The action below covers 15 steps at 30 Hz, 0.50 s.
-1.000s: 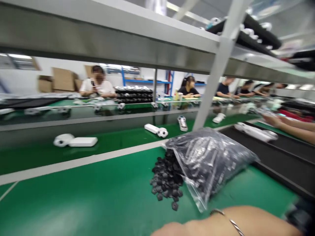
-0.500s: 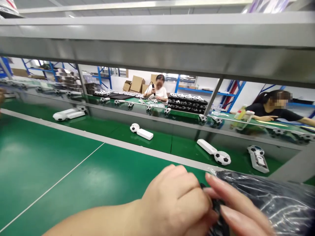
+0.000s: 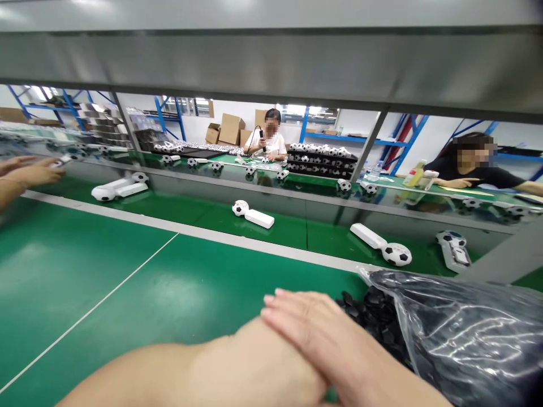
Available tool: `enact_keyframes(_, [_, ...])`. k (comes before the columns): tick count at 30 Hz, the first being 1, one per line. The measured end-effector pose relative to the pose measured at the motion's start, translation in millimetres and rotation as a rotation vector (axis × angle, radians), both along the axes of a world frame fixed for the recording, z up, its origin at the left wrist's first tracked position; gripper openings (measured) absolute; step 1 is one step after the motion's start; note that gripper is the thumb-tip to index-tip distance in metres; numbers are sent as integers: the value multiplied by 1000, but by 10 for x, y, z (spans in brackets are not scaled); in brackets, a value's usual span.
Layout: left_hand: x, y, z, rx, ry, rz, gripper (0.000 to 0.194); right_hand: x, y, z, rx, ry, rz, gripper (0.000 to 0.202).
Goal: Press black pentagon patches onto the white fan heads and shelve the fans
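My right hand [image 3: 316,333] lies across the back of my left hand at the bottom centre, its fingers stretched out and close together. Under it, my left hand [image 3: 258,362] has its fingers hidden, so what it holds cannot be made out. Just right of my hands, small black pieces [image 3: 377,311] spill from a clear plastic bag [image 3: 470,328]. Both hands are above the green worktop [image 3: 182,294]. Beyond its pale edge strip, white soccer-ball-shaped devices with white bodies [image 3: 259,218] lie on the green conveyor [image 3: 292,232].
Another person's hands [image 3: 34,172] reach over the conveyor at the far left, at a white device. A metal beam [image 3: 254,62] crosses above. Behind the glass, two people sit at a bench, one at centre [image 3: 271,141], one at right [image 3: 466,161]. Black trays [image 3: 320,164] stand stacked there.
My right hand has moved left from the black pieces onto my left hand. The other person's hands have come further in at the left. The view has tilted down slightly.
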<state>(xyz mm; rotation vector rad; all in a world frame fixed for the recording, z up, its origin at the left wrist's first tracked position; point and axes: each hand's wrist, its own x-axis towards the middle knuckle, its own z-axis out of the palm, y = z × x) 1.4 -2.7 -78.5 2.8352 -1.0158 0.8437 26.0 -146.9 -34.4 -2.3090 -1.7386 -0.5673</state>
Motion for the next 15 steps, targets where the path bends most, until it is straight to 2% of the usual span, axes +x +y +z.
enact_keyframes(2, [-6, 121, 199, 74, 42, -71, 34, 20, -18, 5, 73, -8, -86, 48])
enact_keyframes(4, [42, 219, 319, 144, 48, -104, 35, -1, 28, -77, 155, -97, -100, 42])
enact_keyframes(8, [183, 294, 335, 213, 21, -93, 45, -119, 185, -252, 273, -339, 9, 28])
enact_keyframes(11, [235, 281, 337, 228, 19, -19, 46, -121, 185, -234, 250, -336, 38, 30])
enact_keyframes(15, [293, 265, 399, 197, 35, 84, 43, -38, 106, -196, 215, -103, -174, 45])
